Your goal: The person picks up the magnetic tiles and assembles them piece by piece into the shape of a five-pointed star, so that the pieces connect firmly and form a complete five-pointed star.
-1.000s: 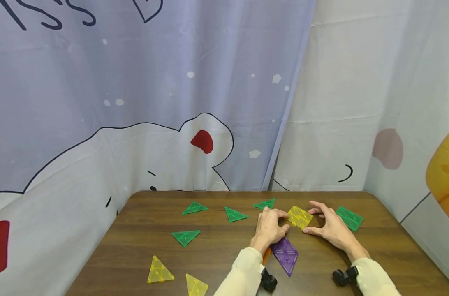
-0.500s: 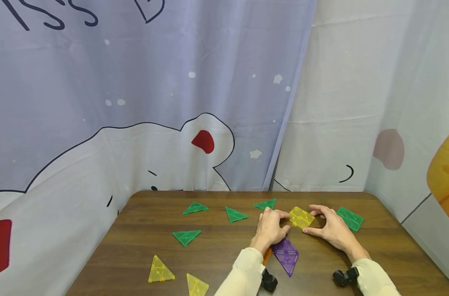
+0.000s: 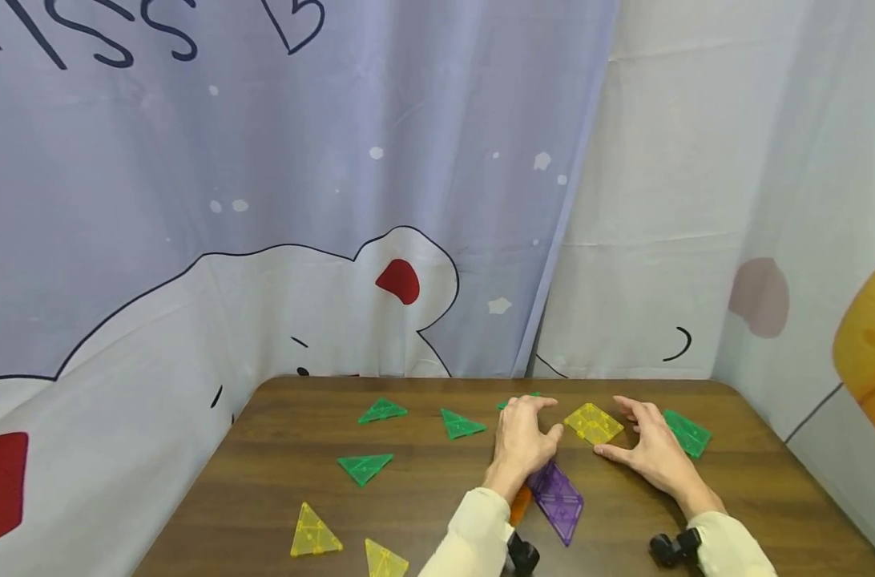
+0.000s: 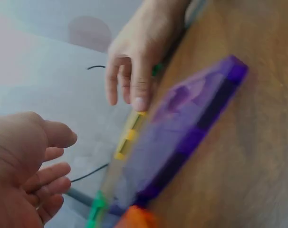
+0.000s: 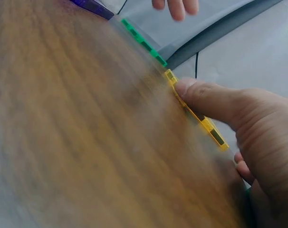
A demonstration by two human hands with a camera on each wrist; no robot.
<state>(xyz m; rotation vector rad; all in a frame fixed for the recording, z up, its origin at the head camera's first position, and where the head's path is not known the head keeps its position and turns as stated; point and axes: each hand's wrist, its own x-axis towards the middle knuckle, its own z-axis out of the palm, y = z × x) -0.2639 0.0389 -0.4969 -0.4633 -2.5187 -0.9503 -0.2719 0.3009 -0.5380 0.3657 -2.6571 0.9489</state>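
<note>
A translucent yellow magnetic tile (image 3: 594,423), diamond-like as seen in the head view, lies flat between the two hands. To its left is my left hand (image 3: 522,439), fingers relaxed and a small gap short of the tile. On the other side, my right hand (image 3: 652,449) has its thumb at the tile's near edge, while its index finger stands apart from it. The right wrist view shows that thumb against the yellow edge (image 5: 213,133). A purple diamond-shaped tile (image 3: 557,501) lies just below the left hand. An orange piece (image 3: 520,505) is partly hidden by the left wrist.
Several green triangular tiles, such as this green triangle (image 3: 365,467), are spread over the left and back of the wooden table (image 3: 264,473). Two yellow triangles (image 3: 313,533) lie near the front left. A green rectangular tile (image 3: 687,433) is beyond the right hand.
The left hand's fingers have come away from the yellow tile and spread a little. The yellow tile has shifted slightly right and turned a little. The right hand has hardly moved.
</note>
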